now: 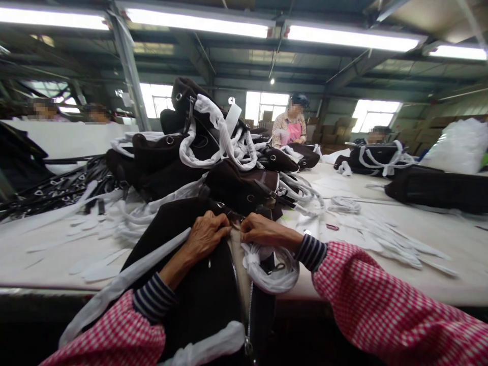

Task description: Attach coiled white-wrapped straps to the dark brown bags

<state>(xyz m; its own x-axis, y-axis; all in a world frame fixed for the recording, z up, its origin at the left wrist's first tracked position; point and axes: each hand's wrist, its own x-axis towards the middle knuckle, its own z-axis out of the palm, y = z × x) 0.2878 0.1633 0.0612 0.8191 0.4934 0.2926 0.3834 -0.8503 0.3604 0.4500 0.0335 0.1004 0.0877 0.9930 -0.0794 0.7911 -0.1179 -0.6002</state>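
A dark handbag [183,300] lies in front of me over the table's near edge, with its zipper [249,300] open and a pale lining [238,264] showing in the gap. At the far end of this opening, my left hand [206,234] is closed with its fingertips on the left edge. My right hand [263,230] pinches the right edge, close beside the left. The exact bit of fabric between the fingertips is hidden. A coiled strap wrapped in white [272,272] hangs below my right hand. White-wrapped handles [125,279] lie across the bag's left side.
Several dark bags [160,162] are heaped just beyond my hands. Black straps [57,183] lie piled at left. Flat white pieces [381,234] and a small red tool [332,227] are on the table [366,279] at right. A co-worker [292,122] stands across the table.
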